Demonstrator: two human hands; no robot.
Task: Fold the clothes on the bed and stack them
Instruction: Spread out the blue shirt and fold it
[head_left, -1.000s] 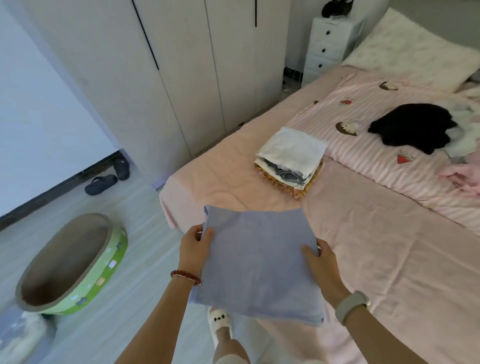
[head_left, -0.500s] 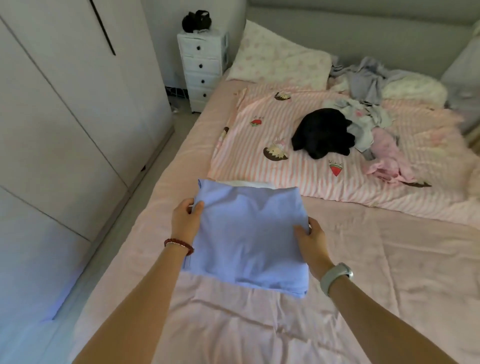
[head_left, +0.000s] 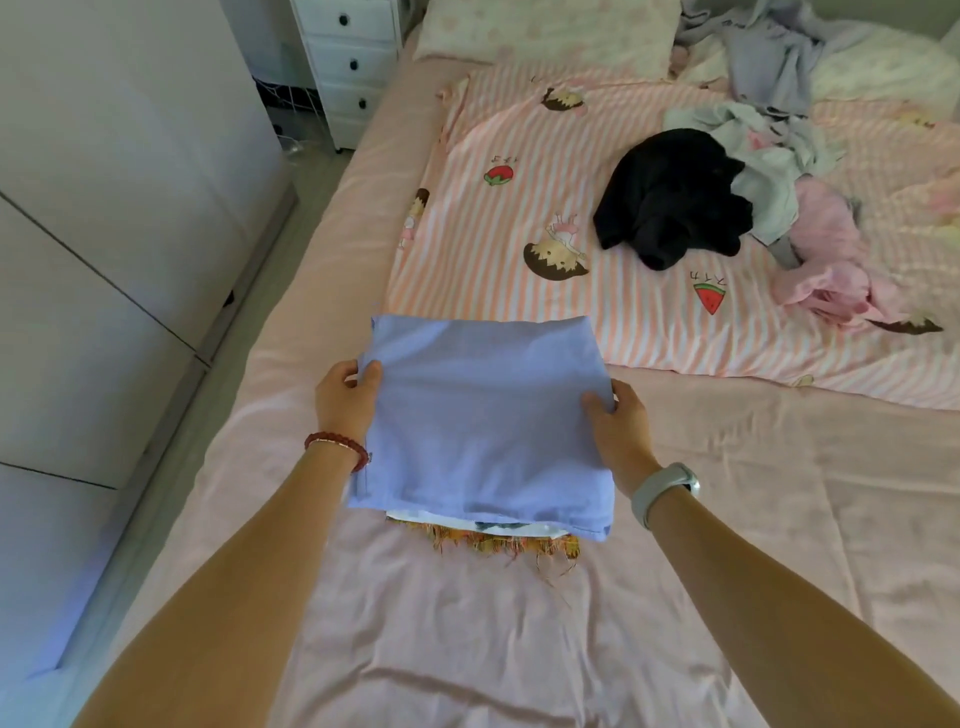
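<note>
Over the folded stack (head_left: 483, 538) on the bed (head_left: 727, 493) — left hand (head_left: 347, 397) and right hand (head_left: 618, 428) each pinch an edge of the folded blue garment (head_left: 485, 426).

Folded blue cloth (head_left: 483, 421) now over the stack (head_left: 483, 535), carried from bedside.

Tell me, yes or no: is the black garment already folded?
No. The black garment lies crumpled in a heap on the striped quilt, beside other loose clothes.
</note>
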